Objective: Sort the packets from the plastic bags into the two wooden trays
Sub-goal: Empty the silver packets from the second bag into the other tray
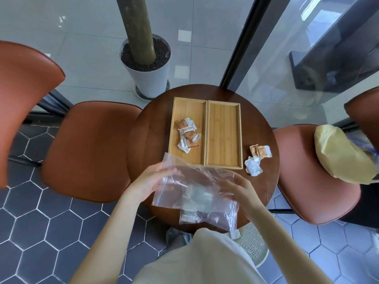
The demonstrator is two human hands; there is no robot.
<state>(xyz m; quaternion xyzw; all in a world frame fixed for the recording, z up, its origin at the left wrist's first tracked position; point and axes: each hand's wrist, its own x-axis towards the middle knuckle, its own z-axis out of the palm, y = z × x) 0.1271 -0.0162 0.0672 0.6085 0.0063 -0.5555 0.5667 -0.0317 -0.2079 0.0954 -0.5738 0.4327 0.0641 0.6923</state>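
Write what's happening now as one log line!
hands: left hand and right hand hold plastic bag | left tray: three packets | right tray: empty | table: loose packets

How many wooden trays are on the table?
2. The left tray holds a few brown packets; the right tray sits touching it, side by side, and is empty. None seem hidden.

round table (264, 128), brown chairs (86, 148), potted plant (146, 64)

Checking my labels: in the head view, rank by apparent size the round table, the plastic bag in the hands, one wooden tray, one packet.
Largest to smallest:
round table
plastic bag, enlarged by nearness
right wooden tray
packet
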